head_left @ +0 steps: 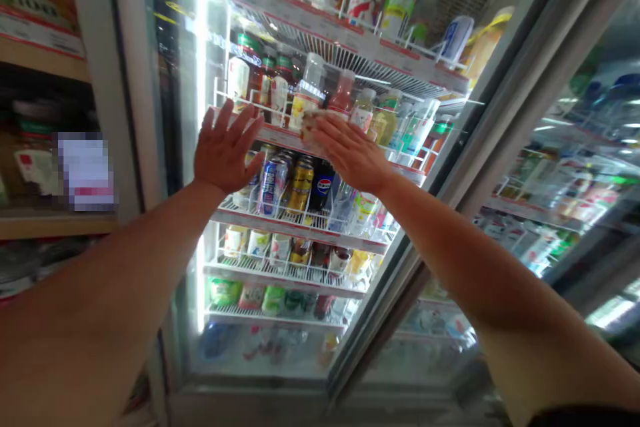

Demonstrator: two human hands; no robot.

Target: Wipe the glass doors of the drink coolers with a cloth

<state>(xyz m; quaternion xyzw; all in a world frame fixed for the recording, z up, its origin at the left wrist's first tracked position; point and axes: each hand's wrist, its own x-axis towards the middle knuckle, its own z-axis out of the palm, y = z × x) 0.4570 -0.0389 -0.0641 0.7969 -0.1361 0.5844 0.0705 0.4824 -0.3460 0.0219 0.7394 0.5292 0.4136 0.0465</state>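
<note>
A glass door (260, 360) of a lit drinks fridge stands in front of me. My left hand (227, 153) is raised at the glass with its fingers spread, holding nothing. My right hand (350, 147) lies flattened over a pale cloth (311, 125) at the glass, level with the middle shelves. Most of the cloth is hidden under the palm and fingers. Behind the hands stand bottles and cans, among them a gold can (301, 183), a dark Pepsi bottle (323, 183) and a bottle with a red drink (343, 93).
A metal door frame (400, 267) runs slanting down the right side of the glass. Beyond it is another fridge section with bottles (555, 167). On the left a shelf (45, 60) carries packaged goods, and a blurred-out pale rectangle (87, 170) shows there.
</note>
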